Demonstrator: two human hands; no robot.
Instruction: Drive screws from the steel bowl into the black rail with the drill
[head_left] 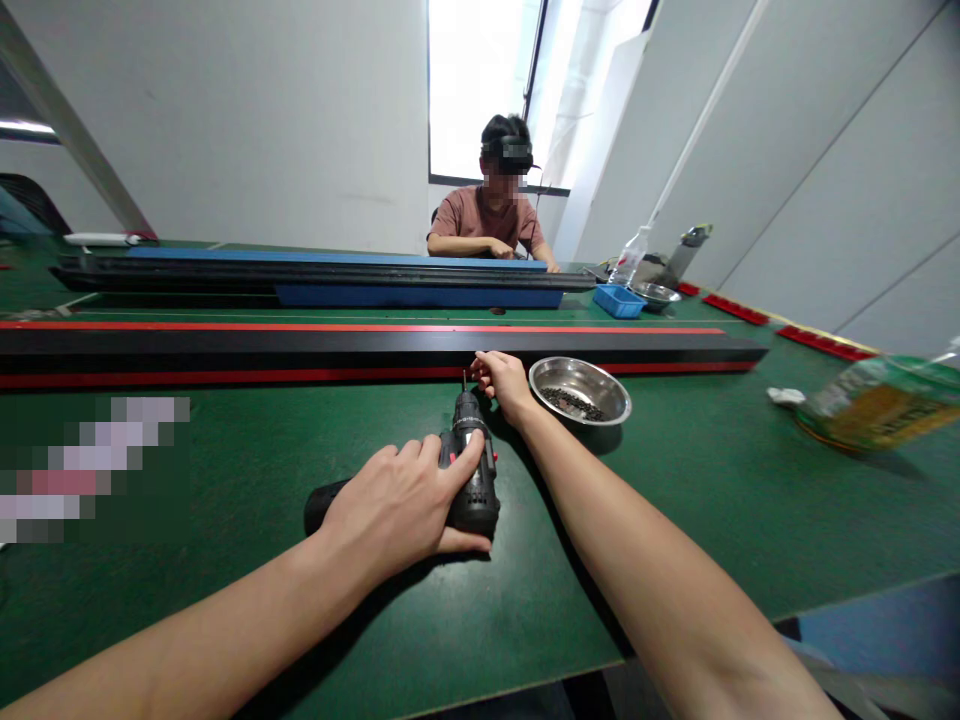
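Observation:
My left hand (397,495) is wrapped over a black cordless drill (474,480), which lies on its side on the green table. The drill's thin bit points away from me, at the red lower edge of a long black bar with red stripes (360,350). Just right of the bit's tip, my right hand (501,382) has its fingers pinched together close to the bar. Whatever those fingertips hold, if anything, is too small to make out. Beside my right wrist stands a round metal bowl (619,410) with many small dark screws (574,404) in it.
Behind the bar lie more long black and blue profiles (420,290). A blue basket (619,301), a clear bottle (630,255) and another metal bowl (658,293) stand at the back right. A large plastic container (877,400) is at right. Across the table sits a person (491,215).

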